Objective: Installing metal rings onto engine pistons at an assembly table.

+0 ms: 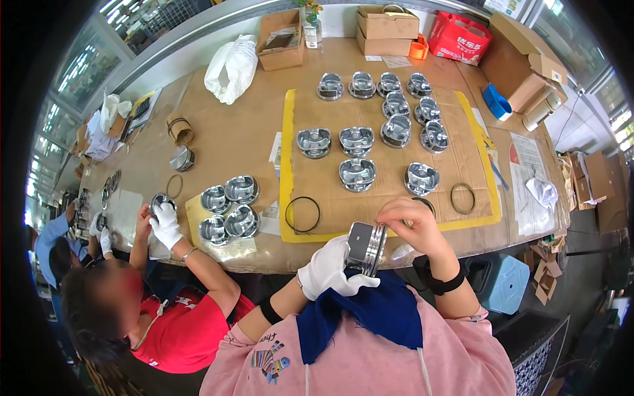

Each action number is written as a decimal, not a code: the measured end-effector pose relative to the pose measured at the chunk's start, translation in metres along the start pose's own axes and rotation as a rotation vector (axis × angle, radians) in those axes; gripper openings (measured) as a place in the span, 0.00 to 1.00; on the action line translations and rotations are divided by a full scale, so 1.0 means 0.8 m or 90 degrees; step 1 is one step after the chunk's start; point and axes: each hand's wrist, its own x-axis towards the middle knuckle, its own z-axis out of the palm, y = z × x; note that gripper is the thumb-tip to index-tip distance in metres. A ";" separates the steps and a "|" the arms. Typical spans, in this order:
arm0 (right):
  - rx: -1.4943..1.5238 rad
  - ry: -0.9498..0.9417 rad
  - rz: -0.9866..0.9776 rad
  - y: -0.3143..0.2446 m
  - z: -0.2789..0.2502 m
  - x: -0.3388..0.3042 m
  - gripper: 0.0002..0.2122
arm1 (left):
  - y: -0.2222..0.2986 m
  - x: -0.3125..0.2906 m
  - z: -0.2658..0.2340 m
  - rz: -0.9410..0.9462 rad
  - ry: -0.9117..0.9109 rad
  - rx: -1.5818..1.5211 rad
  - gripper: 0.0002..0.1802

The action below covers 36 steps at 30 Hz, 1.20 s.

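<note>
My left hand [327,269], in a white glove, grips a metal piston [360,243] with a dark skirt, tilted on its side above my lap. My bare right hand [417,223] has its thumb and fingers pinched on a thin piston ring at the piston's grooved end, on the right. How far the ring sits in its groove is too small to tell. Beyond my hands, several shiny pistons [356,175] stand on a yellow-edged cardboard sheet [389,218]. Loose rings lie there too: one ring [319,214] at the left, another ring [475,198] at the right, and one partly behind my right hand.
At my left, a person in red [188,330] handles a piston [160,201], near a group of pistons [241,221]. Boxes [281,56], a white bag [231,69] and a red bag [460,37] line the table's back. A blue stool [505,284] stands at right.
</note>
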 end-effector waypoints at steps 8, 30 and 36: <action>-0.026 -0.015 -0.020 -0.011 -0.003 0.000 0.11 | -0.005 0.000 -0.001 0.013 0.002 0.031 0.27; -0.300 0.350 0.585 0.159 -0.033 -0.141 0.11 | -0.028 -0.007 0.007 -0.107 0.182 -0.179 0.19; -0.242 0.352 0.602 0.170 -0.037 -0.147 0.10 | -0.030 -0.003 0.009 -0.086 0.168 -0.222 0.19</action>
